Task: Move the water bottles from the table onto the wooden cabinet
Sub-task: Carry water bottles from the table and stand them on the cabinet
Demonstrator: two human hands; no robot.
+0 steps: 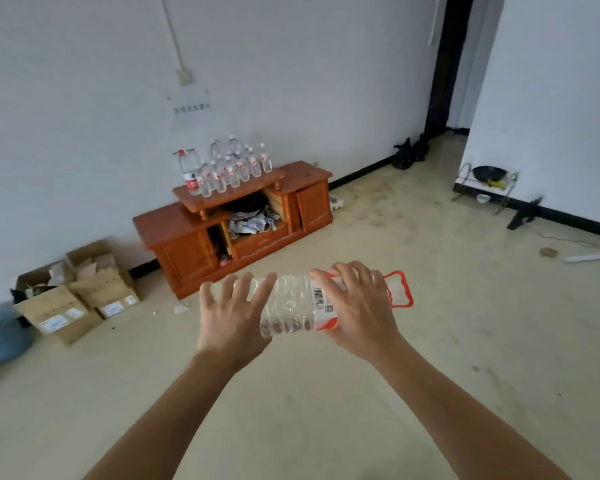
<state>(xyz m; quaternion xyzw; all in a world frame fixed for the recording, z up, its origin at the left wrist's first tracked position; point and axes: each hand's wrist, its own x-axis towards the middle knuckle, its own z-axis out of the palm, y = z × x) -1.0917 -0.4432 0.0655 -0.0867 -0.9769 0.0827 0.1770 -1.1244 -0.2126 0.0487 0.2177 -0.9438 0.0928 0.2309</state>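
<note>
Head view: large water bottle point(288, 306) hangs on its side above the floor, long axis left to right across the person's front. Its base is cupped by the curled fingers of the left hand point(234, 317) and its labelled neck end gripped by the right hand point(357, 313), red handle point(400, 289) jutting past it. Wooden cabinet point(243, 233) stands ahead and slightly left, well apart from both hands, its raised shelf crowded with upright bottles point(229, 168), so the carried one likely needs tipping upright, right-hand end rising.
</note>
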